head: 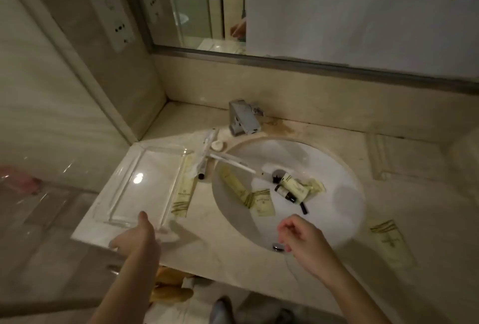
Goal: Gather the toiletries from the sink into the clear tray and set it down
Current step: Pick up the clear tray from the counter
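One clear tray [124, 189], two bottles [290, 189] in sink [342, 168]

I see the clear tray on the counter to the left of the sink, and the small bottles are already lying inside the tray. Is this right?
Not quite. The head view shows the clear tray on the counter left of the sink, but it holds no bottles. The small bottles are lying inside the sink, near the drain.
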